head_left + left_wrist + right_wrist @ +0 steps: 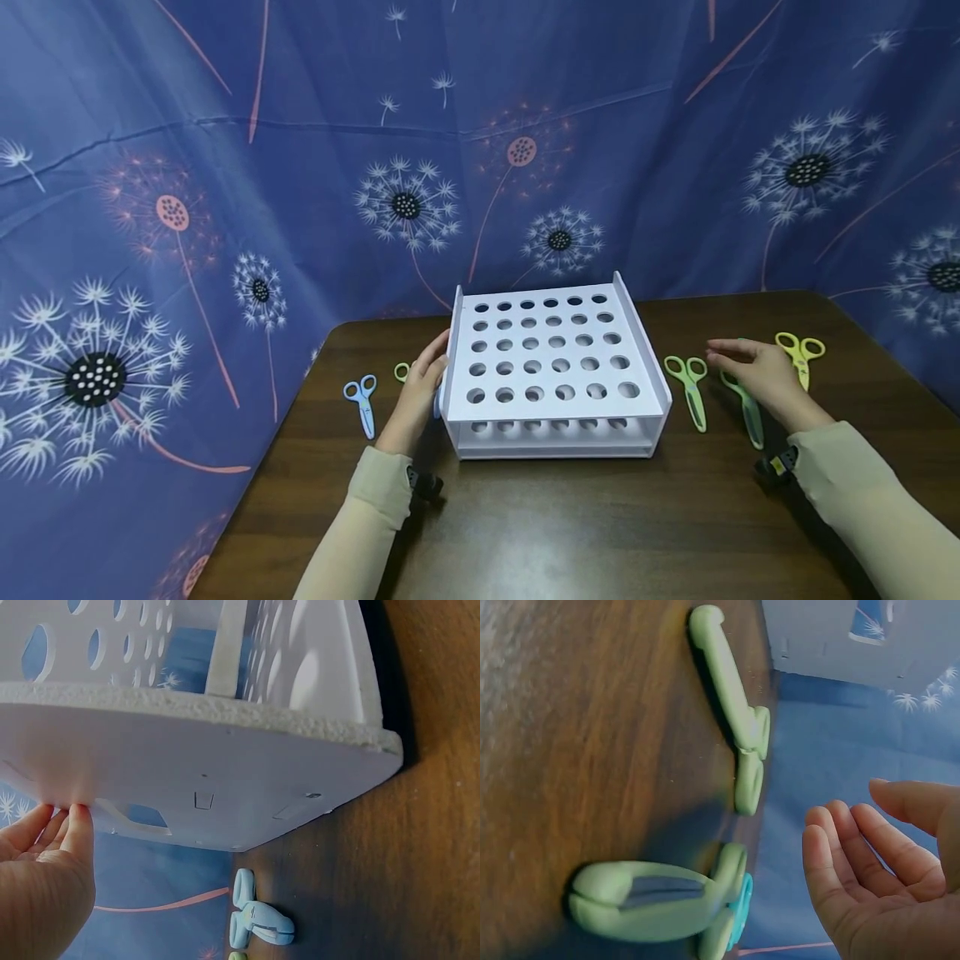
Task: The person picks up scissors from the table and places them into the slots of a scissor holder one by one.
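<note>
A white rack [536, 358] with rows of round holes in its two shelves stands mid-table. My left hand [418, 379] touches its left side panel; in the left wrist view the fingertips rest against that panel [150, 761], fingers fairly straight. To the right of the rack my right hand [757, 375] hovers with loosely bent fingers, holding nothing. Under and beside it lie green scissors [752, 423], partly hidden by the hand. Another pair of light green scissors [693, 402] lies between it and the rack. Beyond the hand are yellow scissors [802, 367].
Blue scissors [364, 410] lie left of the left hand, with a green scissors handle [402, 372] partly hidden behind that hand. In the right wrist view, a teal handle [742, 915] shows past the green scissors. A blue patterned cloth [480, 167] hangs behind the brown table [555, 533].
</note>
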The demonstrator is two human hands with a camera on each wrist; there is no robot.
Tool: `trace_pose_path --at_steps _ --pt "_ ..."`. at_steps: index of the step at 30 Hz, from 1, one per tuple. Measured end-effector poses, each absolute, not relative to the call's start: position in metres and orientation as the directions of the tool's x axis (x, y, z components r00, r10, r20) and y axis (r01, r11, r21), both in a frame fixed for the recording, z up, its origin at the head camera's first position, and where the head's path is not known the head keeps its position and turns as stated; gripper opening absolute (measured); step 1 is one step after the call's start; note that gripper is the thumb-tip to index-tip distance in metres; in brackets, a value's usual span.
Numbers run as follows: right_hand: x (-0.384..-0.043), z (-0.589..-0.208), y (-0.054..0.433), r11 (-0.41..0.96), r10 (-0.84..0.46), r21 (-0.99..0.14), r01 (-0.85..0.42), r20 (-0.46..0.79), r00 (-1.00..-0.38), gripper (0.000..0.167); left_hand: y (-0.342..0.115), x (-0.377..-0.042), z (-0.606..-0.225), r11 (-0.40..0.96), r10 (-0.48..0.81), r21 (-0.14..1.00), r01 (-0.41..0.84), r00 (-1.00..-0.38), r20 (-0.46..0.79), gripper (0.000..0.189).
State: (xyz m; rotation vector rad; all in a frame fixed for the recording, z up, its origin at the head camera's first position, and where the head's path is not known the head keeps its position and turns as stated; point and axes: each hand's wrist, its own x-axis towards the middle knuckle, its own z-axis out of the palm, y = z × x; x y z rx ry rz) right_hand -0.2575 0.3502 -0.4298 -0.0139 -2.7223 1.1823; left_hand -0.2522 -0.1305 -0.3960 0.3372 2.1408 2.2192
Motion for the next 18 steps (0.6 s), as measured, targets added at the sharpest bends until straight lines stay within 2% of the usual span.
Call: trace_pose_path --at_steps 6,18 --pt "-0.264 -0.435 0.348 0.726 0.033 -0.684 -0.076 0.145 -0.989 0.044 -0.131 -0.258 -0.404 -0.046 0.164 0.991 0.125 -0.978 0.131 0.048" --pt "-0.275 -0.443 0.354 0.790 -0.012 -0.611 -0.050 0.066 -0.998 0.042 -0.132 -0.262 -0.413 -0.044 0.150 0.987 0.152 -0.976 0.157 0.049"
